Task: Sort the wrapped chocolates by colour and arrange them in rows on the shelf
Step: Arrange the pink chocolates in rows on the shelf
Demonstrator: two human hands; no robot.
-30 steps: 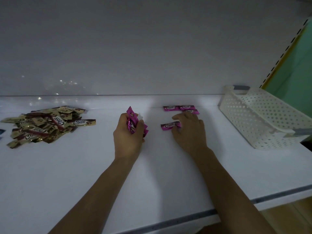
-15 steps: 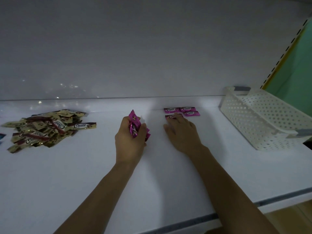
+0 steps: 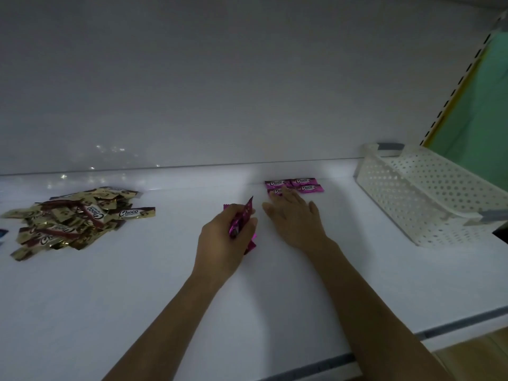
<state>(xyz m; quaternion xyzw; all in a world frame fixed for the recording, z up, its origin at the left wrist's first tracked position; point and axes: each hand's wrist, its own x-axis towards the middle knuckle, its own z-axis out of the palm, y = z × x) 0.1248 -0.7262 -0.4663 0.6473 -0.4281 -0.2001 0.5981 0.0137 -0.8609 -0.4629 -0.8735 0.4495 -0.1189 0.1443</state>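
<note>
1. Shelf (image 3: 110, 312): white, glossy; carries every item below.
2. Basket (image 3: 412, 199): white, perforated, at the right end, well apart from the chocolates. Contents not visible.
3. Gold pile (image 3: 74, 221): loose heap of gold-and-brown wrapped chocolates at the left, unsorted.
4. Right grip (image 3: 297, 221): open, fingers straight, tips resting on the near-left piece of the pink set.
5. Left grip (image 3: 225, 243): closed round the pink bunch, low over the shelf, just beside the right grip.
6. Pink bunch (image 3: 242, 218): several pink wrappers fanned out of the fist; number cannot be told.
7. Pink set (image 3: 305, 185): 4 pieces lying flat in 2 rows of 2 near the back wall, touching one another.

Handling, as judged: pieces are light, small and foil-slick, and likely to skate on the glossy shelf. Nudge each flat with 1 fingertip. To lift one, pinch a crimped end, as the middle may crush.
</note>
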